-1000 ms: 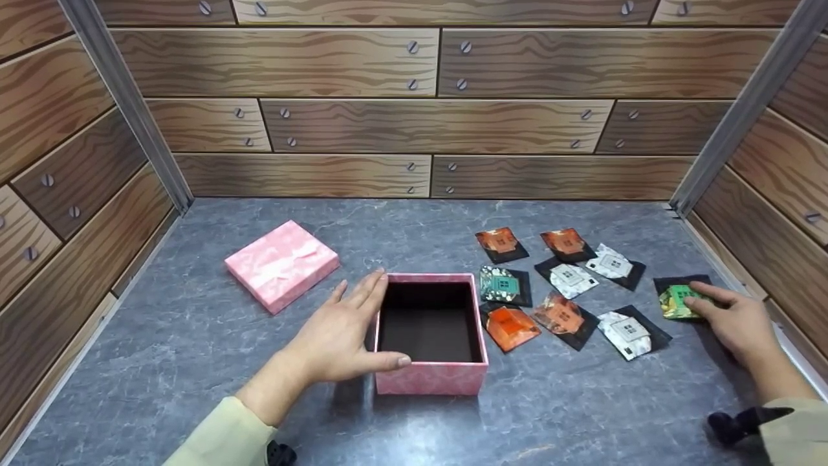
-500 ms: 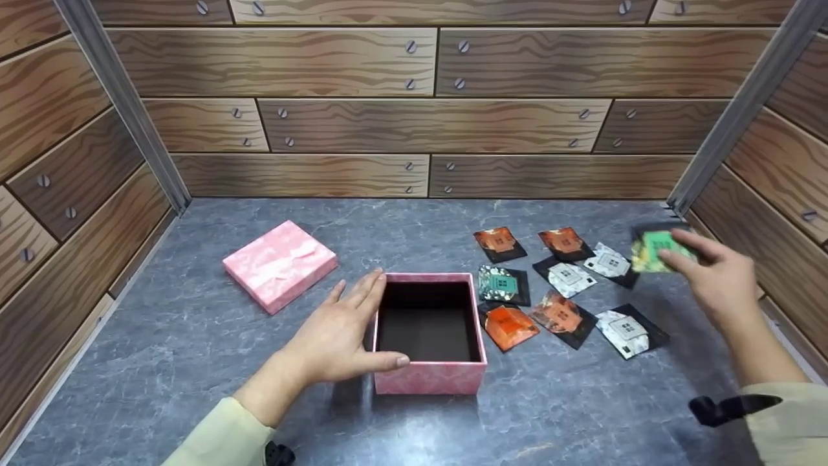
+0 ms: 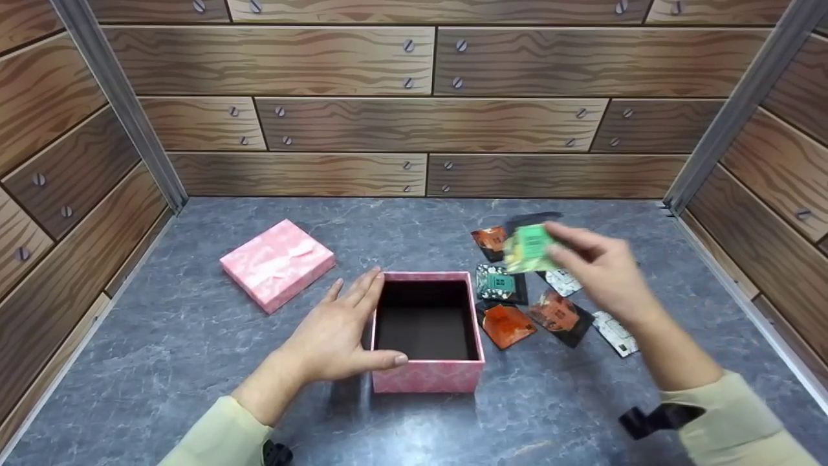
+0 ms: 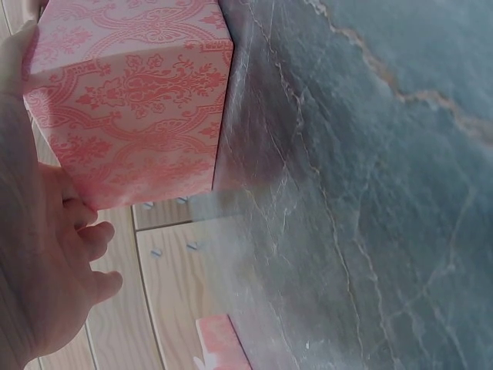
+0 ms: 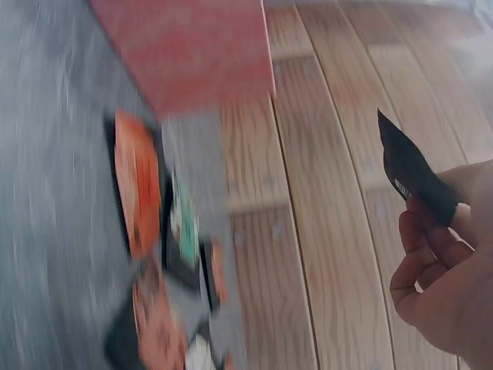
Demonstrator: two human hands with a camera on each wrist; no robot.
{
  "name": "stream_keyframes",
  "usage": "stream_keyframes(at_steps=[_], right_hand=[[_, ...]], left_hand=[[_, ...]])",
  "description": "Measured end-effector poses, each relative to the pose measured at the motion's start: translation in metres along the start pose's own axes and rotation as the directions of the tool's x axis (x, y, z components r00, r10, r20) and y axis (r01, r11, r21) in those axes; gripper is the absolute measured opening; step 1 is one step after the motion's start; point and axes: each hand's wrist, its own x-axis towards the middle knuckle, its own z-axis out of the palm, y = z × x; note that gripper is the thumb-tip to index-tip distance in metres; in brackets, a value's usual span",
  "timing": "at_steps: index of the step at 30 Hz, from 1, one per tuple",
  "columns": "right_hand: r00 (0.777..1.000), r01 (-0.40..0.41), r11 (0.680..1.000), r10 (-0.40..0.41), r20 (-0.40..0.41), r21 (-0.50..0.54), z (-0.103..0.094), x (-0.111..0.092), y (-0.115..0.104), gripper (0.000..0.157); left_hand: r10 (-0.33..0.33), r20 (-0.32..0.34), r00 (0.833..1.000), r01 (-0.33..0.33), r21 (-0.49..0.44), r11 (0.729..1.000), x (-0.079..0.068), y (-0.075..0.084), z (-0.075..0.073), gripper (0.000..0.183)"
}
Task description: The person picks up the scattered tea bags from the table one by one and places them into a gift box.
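My right hand (image 3: pixel 605 272) pinches a small black sachet with a green and yellow front (image 3: pixel 532 244) between thumb and fingers. It is held above the table, over the other sachets; its dark back shows in the right wrist view. My left hand (image 3: pixel 336 330) rests against a pink patterned box (image 3: pixel 427 377), thumb on the near rim and straight fingers along the left side. The box stands open at the top, and its black inside shows nothing lying in it. In the left wrist view, the box's pink side (image 4: pixel 146 116) is beside the fingers.
Several sachets lie right of the box: a teal one (image 3: pixel 499 283), orange ones such as this orange sachet (image 3: pixel 508 325), and white ones, one white sachet (image 3: pixel 616 333) partly behind the right arm. A pink lid (image 3: pixel 278 264) lies at the left. Wood-patterned walls enclose the grey table.
My right hand has lifted the green sachet off the table's right side and carried it left, over the other sachets. The left hand has stayed on the box.
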Motion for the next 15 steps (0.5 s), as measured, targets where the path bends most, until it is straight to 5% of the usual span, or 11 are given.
stream_keyframes(at_steps=[6, 15], right_hand=[[0.988, 0.075, 0.997, -0.077, 0.132, 0.016, 0.047, -0.002, -0.022, 0.044], [0.961, 0.195, 0.978, -0.176, 0.213, -0.073, 0.095, -0.007, -0.031, 0.045]], left_hand=[[0.008, -0.006, 1.0, -0.008, -0.005, 1.0, -0.001, 0.0, -0.001, 0.127], [0.005, 0.002, 1.0, -0.005, -0.012, 1.0, 0.0, 0.0, -0.001, 0.127]])
